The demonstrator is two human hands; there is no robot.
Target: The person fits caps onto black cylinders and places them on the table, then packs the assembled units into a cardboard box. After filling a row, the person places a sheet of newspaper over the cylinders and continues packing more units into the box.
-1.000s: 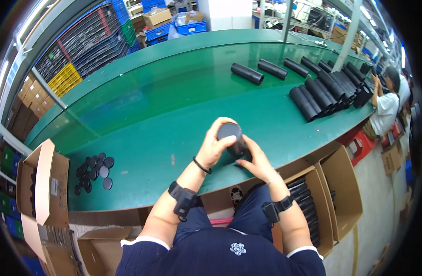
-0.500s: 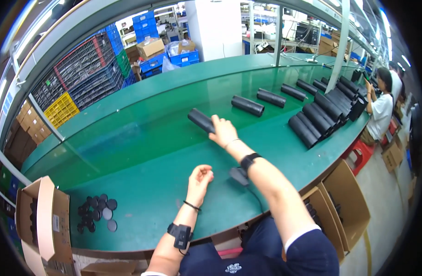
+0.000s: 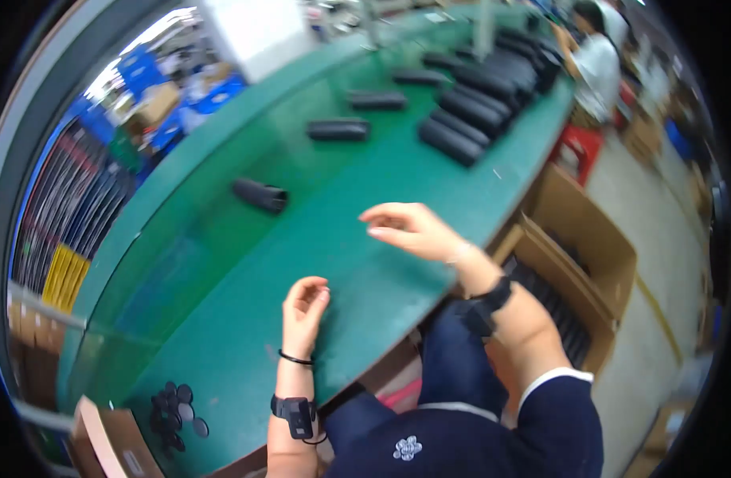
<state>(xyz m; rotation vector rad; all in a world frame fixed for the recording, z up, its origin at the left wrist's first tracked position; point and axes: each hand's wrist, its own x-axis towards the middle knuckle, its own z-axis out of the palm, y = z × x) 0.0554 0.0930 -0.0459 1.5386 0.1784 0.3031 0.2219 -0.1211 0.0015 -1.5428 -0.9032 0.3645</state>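
Note:
My right hand (image 3: 409,231) is held over the green table (image 3: 342,311) with thumb and fingers apart and nothing between them. Near the middle of the table my left hand (image 3: 304,307) is loosely curled, with a gap between thumb and fingers and nothing visible in it. Ahead of both hands, a short black tube (image 3: 260,195) lies on the green conveyor belt, untouched, its near end showing a dark opening. A loose pile of small black discs (image 3: 178,410) rests on the table at the lower left.
Several black tubes (image 3: 338,130) lie spaced along the belt, and more are stacked (image 3: 477,107) at the far right. Open cardboard boxes stand by the right edge (image 3: 572,239) and at lower left (image 3: 119,446). A co-worker (image 3: 596,64) sits at the far right.
My right hand has let go of the black tube and drawn back toward me, leaving the tube on the belt. My left hand stays similarly curled. The head view has turned rightward.

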